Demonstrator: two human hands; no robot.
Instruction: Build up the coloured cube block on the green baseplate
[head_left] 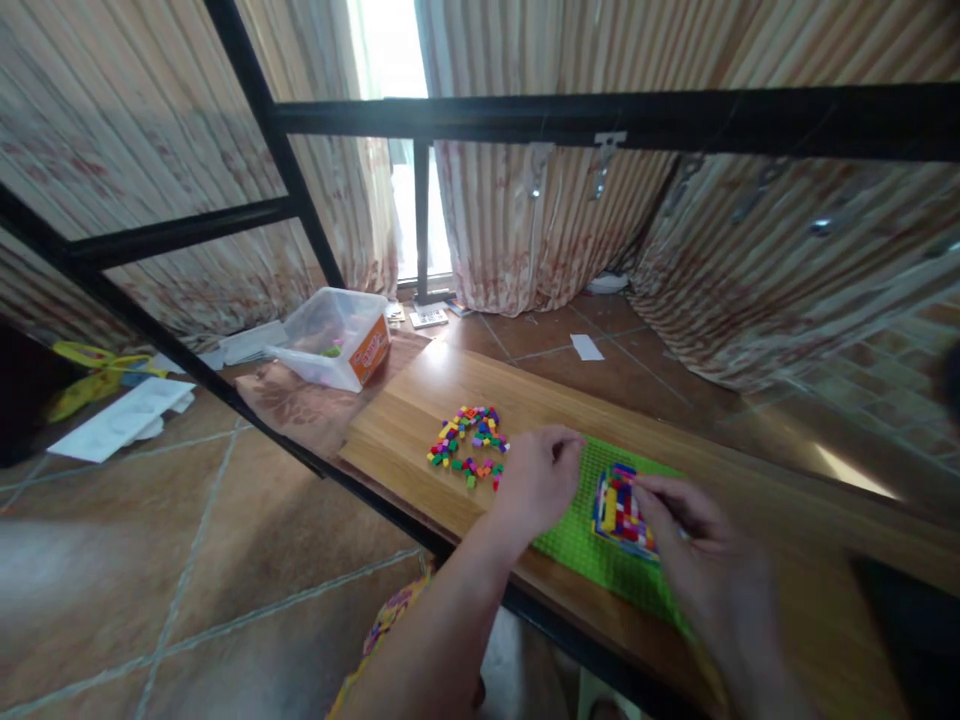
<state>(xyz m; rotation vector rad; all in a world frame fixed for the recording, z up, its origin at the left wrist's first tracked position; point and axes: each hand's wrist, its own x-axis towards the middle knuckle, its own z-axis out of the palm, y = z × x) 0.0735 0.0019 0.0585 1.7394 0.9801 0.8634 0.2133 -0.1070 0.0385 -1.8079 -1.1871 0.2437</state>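
Observation:
A small structure of colourful building bricks (619, 508) stands on a green studded baseplate (581, 535). My right hand (701, 535) is at the structure's right side, its thumb and fingers closed on the upper edge. Just left of the structure, over the baseplate's left edge, my left hand (541, 478) is curled closed; whatever its fingers hold, if anything, is hidden. A loose pile of small coloured bricks (457, 435) lies on the wooden tabletop to the left of that hand. The left hand covers part of the pile's near right side.
The narrow wooden table (409, 400) has a black frame bar (600, 115) across its far side. Beyond its left end sits a clear plastic box (330, 340) with an orange label. A dark flat object (911, 630) lies at the right. White paper (586, 347) is on the tiled floor.

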